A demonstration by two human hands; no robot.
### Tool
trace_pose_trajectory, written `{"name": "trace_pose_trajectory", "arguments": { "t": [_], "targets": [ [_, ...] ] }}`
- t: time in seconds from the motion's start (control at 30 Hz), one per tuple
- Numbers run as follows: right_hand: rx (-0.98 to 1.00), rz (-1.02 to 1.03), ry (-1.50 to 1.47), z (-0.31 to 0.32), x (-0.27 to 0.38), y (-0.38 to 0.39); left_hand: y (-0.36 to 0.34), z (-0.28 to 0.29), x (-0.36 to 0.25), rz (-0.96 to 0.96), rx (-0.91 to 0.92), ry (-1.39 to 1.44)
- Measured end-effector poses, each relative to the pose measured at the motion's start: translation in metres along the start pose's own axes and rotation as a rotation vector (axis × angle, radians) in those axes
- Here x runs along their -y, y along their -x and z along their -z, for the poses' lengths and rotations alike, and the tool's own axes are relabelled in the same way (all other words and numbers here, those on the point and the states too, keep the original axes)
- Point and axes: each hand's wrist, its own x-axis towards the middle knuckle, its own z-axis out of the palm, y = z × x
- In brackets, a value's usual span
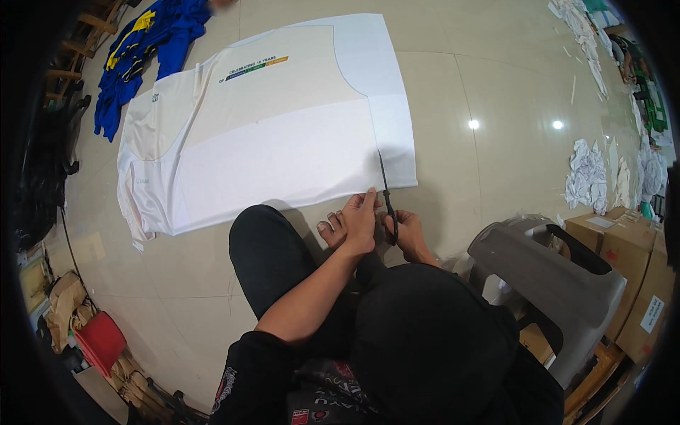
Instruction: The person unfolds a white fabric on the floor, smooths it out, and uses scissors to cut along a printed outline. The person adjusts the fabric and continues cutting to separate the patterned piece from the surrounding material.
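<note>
A large sheet of white and cream printed fabric lies spread on the tiled floor, with curved garment-panel outlines and a small coloured print near its upper middle. My right hand is closed round the handles of a pair of dark scissors. Their blades point away from me over the fabric's near right part, beside a panel outline. With its fingertips pinched at the fabric's near edge, my left hand sits just left of the scissors. My bare foot rests close to that hand.
Blue and yellow garments lie beyond the fabric at far left. A grey plastic stool and cardboard boxes stand at right. White scraps litter the right floor. A red object lies at lower left.
</note>
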Motion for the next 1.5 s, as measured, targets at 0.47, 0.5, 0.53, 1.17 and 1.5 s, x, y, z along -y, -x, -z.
{"name": "trace_pose_trajectory", "arguments": {
  "t": [0.47,0.5,0.53,1.17,1.5],
  "targets": [
    [0.003,0.012,0.042,0.001,0.000,0.001,-0.002,0.001,0.001,-0.005,-0.001,-0.020],
    [-0.002,0.013,0.052,0.001,0.000,0.001,-0.002,0.001,0.000,-0.001,-0.004,-0.021],
    [-0.003,0.013,0.051,0.002,-0.001,0.001,-0.001,0.000,0.000,0.003,-0.007,-0.023],
    [-0.006,0.014,0.022,-0.005,0.012,-0.018,0.005,0.003,-0.005,0.017,0.004,0.008],
    [0.022,0.013,0.035,-0.001,0.010,-0.021,0.003,0.003,-0.005,0.013,0.000,-0.015]
  ]
}}
